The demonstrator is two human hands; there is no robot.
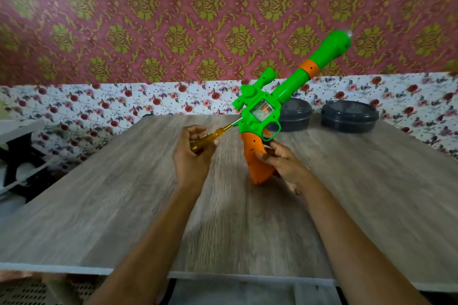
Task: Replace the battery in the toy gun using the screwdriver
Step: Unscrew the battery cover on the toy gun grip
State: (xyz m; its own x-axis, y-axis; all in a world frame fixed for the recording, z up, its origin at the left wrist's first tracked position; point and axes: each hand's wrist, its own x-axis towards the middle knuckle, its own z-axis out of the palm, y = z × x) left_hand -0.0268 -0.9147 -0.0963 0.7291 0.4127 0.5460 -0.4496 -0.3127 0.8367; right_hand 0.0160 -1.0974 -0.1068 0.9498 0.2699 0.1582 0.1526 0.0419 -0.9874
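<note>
Left hand [192, 153]: fingers curled around yellow-handled screwdriver [208, 138], its tip touching the rear of the toy gun [272, 106]. Right hand [280, 163]: fingers closed on the gun's orange grip, barrel tilted up-right above wooden table [124, 205]; two dark lidded containers [349, 116] behind

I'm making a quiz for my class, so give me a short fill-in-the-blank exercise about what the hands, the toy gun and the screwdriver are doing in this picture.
1. The left hand holds the ____, which has a yellow handle.
2. The right hand holds the toy gun by its ____ grip.
3. The gun's barrel points up and to the ____.
4. Behind the gun, two dark lidded ____ stand on the table.

Missing words: screwdriver; orange; right; containers
</note>
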